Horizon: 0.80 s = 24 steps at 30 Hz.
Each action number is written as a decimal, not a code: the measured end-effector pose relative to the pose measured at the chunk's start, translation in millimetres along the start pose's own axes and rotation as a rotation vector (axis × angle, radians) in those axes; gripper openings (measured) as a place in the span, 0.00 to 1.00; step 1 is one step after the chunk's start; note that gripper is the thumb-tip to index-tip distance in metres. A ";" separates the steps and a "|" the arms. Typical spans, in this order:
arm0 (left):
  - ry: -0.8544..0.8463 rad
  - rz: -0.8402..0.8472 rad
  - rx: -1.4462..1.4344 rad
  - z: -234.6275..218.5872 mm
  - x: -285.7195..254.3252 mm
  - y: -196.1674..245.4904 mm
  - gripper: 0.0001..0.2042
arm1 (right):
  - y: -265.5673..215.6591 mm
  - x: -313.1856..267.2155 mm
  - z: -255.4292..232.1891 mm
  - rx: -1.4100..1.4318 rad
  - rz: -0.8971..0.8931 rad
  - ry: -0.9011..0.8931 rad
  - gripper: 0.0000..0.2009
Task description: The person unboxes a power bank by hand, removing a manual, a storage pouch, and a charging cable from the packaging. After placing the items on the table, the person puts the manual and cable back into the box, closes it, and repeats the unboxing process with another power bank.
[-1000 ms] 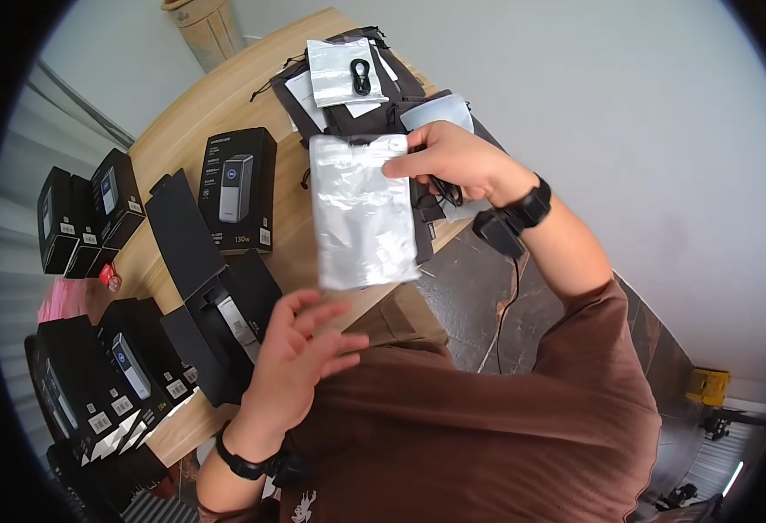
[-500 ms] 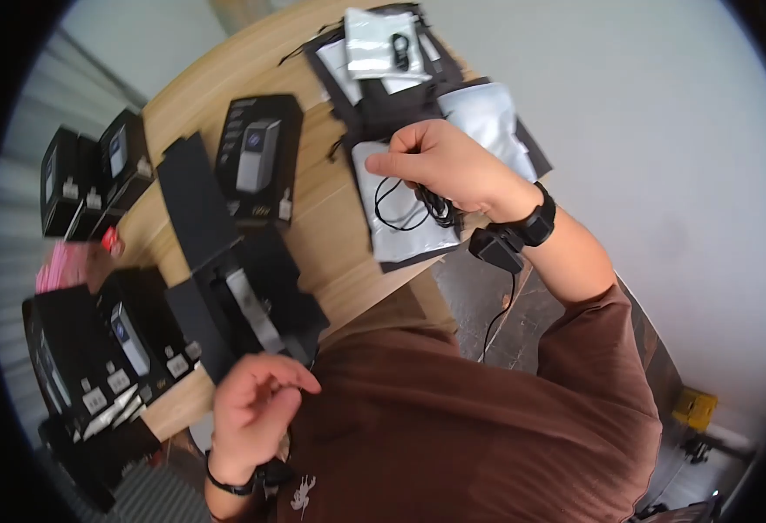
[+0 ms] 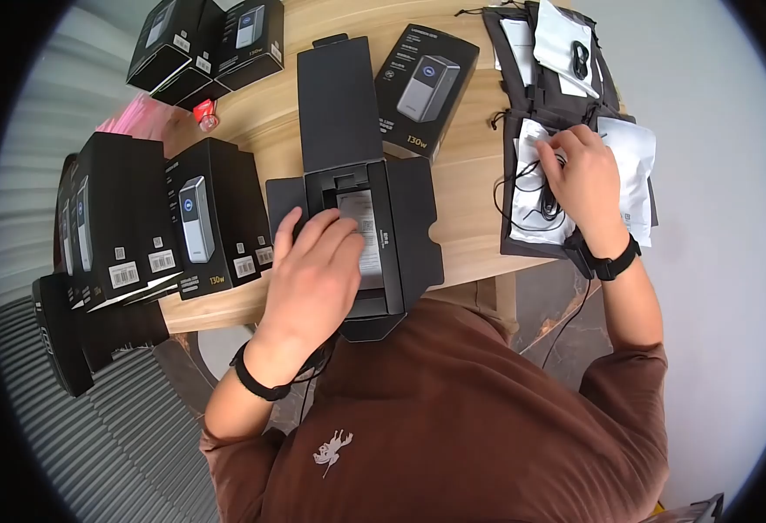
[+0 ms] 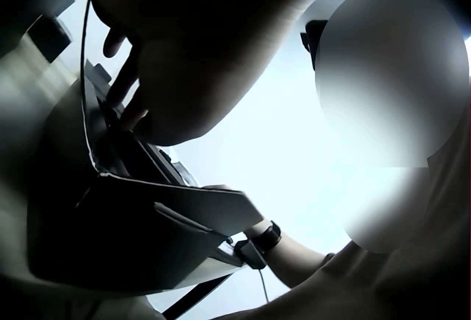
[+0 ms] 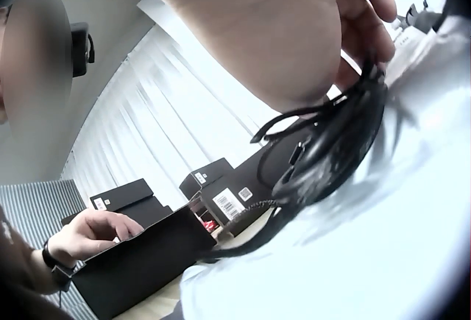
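Note:
In the head view an open black box (image 3: 413,235) stands near the table edge, its flaps spread and a white printed piece (image 3: 370,240) inside. My left hand (image 3: 313,279) reaches over its left side, fingers bent loosely into the opening; the left wrist view shows the hand (image 4: 199,55) above the dark box (image 4: 110,224). Over a silvery-white pouch (image 3: 529,228), my right hand (image 3: 588,179) pinches a bundled black cable (image 3: 550,202). From the right wrist, the cable (image 5: 338,143) hangs at the fingertips, close over the white pouch (image 5: 331,261).
A closed black box (image 3: 427,87) lies behind the open one. Several more boxes (image 3: 122,209) stand at the left, near pink material (image 3: 143,118) and a small red item (image 3: 205,113). Dark pouches (image 3: 566,109) and another cable (image 3: 581,59) lie at the back right.
The silvery pouch, earlier held up by my right hand, lies on the dark pouches. My left hand has moved to the open box. The head view has shifted left.

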<state>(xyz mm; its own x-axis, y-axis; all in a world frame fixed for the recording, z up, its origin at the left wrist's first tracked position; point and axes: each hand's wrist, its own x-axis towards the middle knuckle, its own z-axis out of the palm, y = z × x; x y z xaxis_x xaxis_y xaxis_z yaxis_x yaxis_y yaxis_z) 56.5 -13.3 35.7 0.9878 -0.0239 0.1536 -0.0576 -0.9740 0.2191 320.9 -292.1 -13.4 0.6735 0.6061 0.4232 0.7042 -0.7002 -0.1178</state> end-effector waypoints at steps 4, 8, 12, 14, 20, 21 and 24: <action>-0.296 -0.038 0.131 4.1 7.6 4.6 0.24 | -2.6 5.1 -26.6 0.135 0.017 0.109 0.10; -0.484 -0.093 0.139 3.0 26.6 7.1 0.37 | 1.5 0.7 -54.9 0.275 0.100 0.138 0.09; -0.478 -0.095 0.243 13.8 29.9 8.9 0.39 | 14.3 -9.3 -66.2 0.365 0.155 0.196 0.09; -0.437 -0.098 0.210 17.8 26.3 5.9 0.38 | 18.2 -14.2 -72.3 0.393 0.179 0.217 0.08; -0.518 -0.144 0.186 20.1 34.6 0.6 0.31 | 24.2 -25.7 -68.5 0.467 0.240 0.197 0.07; -0.558 -0.162 0.173 17.9 37.6 1.0 0.31 | 23.0 -26.5 -68.6 0.475 0.242 0.194 0.07; -0.438 -0.113 0.146 15.2 32.8 3.6 0.32 | 20.9 -28.8 -68.5 0.496 0.245 0.192 0.07</action>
<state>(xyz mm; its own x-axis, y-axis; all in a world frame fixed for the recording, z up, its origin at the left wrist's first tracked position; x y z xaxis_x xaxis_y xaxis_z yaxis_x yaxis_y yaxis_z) 90.9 -21.0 26.9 0.9566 0.0218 -0.2907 0.0436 -0.9967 0.0689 300.9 -350.0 33.5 0.8099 0.3366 0.4805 0.5851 -0.5229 -0.6199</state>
